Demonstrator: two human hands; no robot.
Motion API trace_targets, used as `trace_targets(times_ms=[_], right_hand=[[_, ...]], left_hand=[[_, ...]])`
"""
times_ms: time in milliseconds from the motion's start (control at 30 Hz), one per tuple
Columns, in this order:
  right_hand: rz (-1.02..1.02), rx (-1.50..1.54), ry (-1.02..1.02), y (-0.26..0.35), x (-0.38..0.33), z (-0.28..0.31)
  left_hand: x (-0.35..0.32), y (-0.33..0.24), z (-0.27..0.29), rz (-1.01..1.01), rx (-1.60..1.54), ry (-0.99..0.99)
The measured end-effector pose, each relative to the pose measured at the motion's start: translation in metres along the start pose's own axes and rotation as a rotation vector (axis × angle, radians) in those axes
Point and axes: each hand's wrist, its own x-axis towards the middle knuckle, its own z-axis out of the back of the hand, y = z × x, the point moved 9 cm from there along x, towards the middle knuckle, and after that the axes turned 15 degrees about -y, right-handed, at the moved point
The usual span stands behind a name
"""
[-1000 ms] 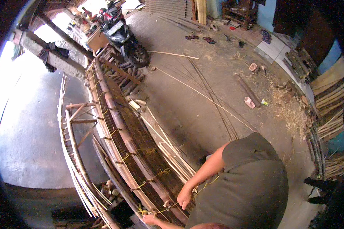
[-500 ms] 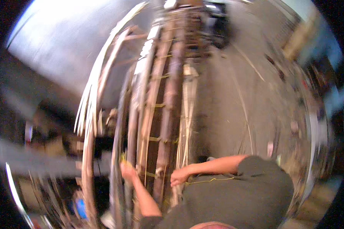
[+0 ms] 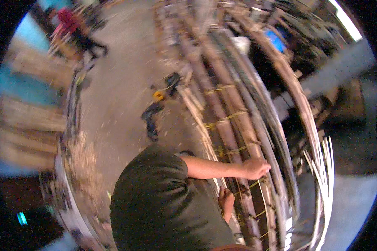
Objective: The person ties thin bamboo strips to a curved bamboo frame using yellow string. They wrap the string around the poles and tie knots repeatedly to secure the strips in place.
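A long bundle of brown poles (image 3: 244,132) runs beside me, crossed at intervals by yellow twine (image 3: 239,148). My left hand (image 3: 255,168) reaches across to its far side, fingers closed; a length of yellow twine runs up to it, and I take that to be what it grips. Lower down, my right hand (image 3: 226,202) is curled at the near edge, beside the lower ends of pale split strips (image 3: 203,129). Whatever lies in its fingers is hidden.
On the floor at left lie a yellow roll (image 3: 158,96) and dark items (image 3: 152,119). A person in a red top (image 3: 68,21) is at the far left. Beyond the bundle stand a bent pole (image 3: 299,92), splayed pale strips (image 3: 326,175) and a blue object (image 3: 275,40).
My view has swung round to face the opposite way along the bundle, so the poles now lie to my right. Both hands stay at the bundle, the left on its far side.
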Motion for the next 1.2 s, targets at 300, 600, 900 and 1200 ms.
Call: trace_targets(times_ms=[300, 600, 900, 1200], right_hand=[[0.230, -0.256, 0.509, -0.045, 0.042, -0.080], [0.335, -0.339, 0.508, -0.032, 0.045, -0.109], [0.161, -0.300, 0.313, -0.027, 0.025, -0.083], [0.189, -0.270, 0.151, -0.037, 0.019, -0.110]], left_hand=[[-0.081, 0.055, 0.059, -0.083, 0.373, -0.009], [-0.099, 0.045, 0.055, -0.077, 0.573, 0.386], [-0.103, 0.046, 0.030, -0.132, 0.596, 0.579], [-0.045, 0.043, 0.041, 0.146, -0.068, 0.784]])
